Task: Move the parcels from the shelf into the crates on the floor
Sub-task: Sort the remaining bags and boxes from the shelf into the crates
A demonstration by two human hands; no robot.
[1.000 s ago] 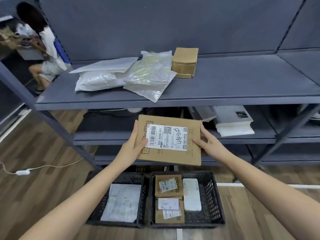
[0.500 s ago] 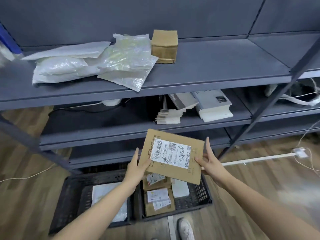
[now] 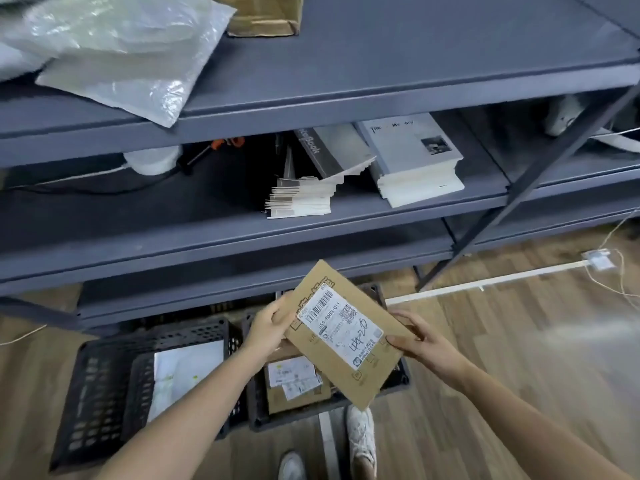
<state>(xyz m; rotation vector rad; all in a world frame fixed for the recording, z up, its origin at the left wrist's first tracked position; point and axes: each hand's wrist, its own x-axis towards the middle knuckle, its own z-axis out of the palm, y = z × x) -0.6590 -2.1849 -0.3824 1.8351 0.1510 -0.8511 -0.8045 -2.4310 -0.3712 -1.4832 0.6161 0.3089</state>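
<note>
I hold a flat brown cardboard parcel (image 3: 346, 332) with a white barcode label, tilted, above the right black crate (image 3: 398, 379). My left hand (image 3: 268, 327) grips its left edge and my right hand (image 3: 420, 341) grips its right edge. The right crate holds a labelled cardboard box (image 3: 294, 382), partly hidden by the parcel. The left black crate (image 3: 100, 382) holds a white mailer (image 3: 183, 372). On the top shelf (image 3: 381, 74) lie clear plastic mailer bags (image 3: 117, 46) and a small brown box (image 3: 263, 13), cut off by the frame.
The middle shelf carries books (image 3: 412, 157), a stack of cards (image 3: 299, 199) and a white roll (image 3: 150, 161). A diagonal shelf brace (image 3: 519, 199) runs down at right. White cable and trunking (image 3: 485, 280) cross the wooden floor. My shoes (image 3: 360, 438) stand just before the crates.
The parcel has come down from shelf height to just over the right crate and has rotated clockwise. The view has dropped and moved closer to the shelves.
</note>
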